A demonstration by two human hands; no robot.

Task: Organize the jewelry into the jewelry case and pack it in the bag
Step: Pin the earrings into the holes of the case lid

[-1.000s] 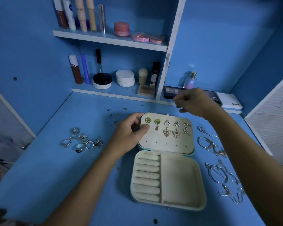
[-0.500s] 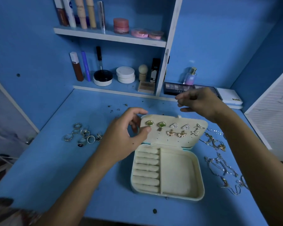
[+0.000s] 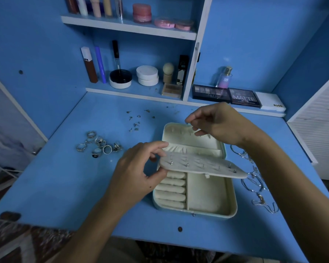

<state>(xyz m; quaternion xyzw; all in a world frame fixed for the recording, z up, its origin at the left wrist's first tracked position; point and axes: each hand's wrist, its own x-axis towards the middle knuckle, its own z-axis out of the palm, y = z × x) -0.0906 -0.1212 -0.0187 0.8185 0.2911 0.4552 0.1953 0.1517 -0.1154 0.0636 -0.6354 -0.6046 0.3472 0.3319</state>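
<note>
Blue desk (image 3: 68, 183), open jewelry case (image 3: 207, 204), left hand (image 3: 139, 173) pinching its earring panel (image 3: 201, 166), right hand (image 3: 218, 124) fingers pinched together above

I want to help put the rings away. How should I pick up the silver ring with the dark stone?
Pinch the silver ring with the dark stone by its band, fingers coming straight down. It lies on the blue tabletop at the near edge of the ring pile, so reach from the front; the left hand is nearest.
</note>
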